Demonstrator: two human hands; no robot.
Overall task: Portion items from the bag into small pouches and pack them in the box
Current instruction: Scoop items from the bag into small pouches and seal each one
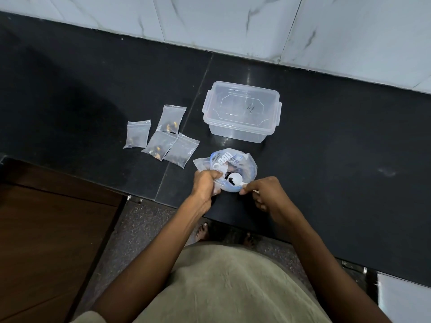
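Observation:
A clear and blue printed plastic bag (242, 160) stands open on the black counter near its front edge. My left hand (205, 184) grips the bag's left rim together with a small clear pouch (200, 163). My right hand (263, 191) pinches the handle of a white plastic spoon (236, 178), whose bowl sits inside the bag with a few dark items on it. Several small clear zip pouches (161, 136) holding dark and orange bits lie to the left. The clear plastic box (242, 111), lid on, stands behind the bag.
The black counter (338, 159) runs to a white marble tiled wall (233, 19) at the back. A brown wooden cabinet face (46, 229) lies below at the left. My bare feet (203, 230) show on the speckled floor under the counter's edge.

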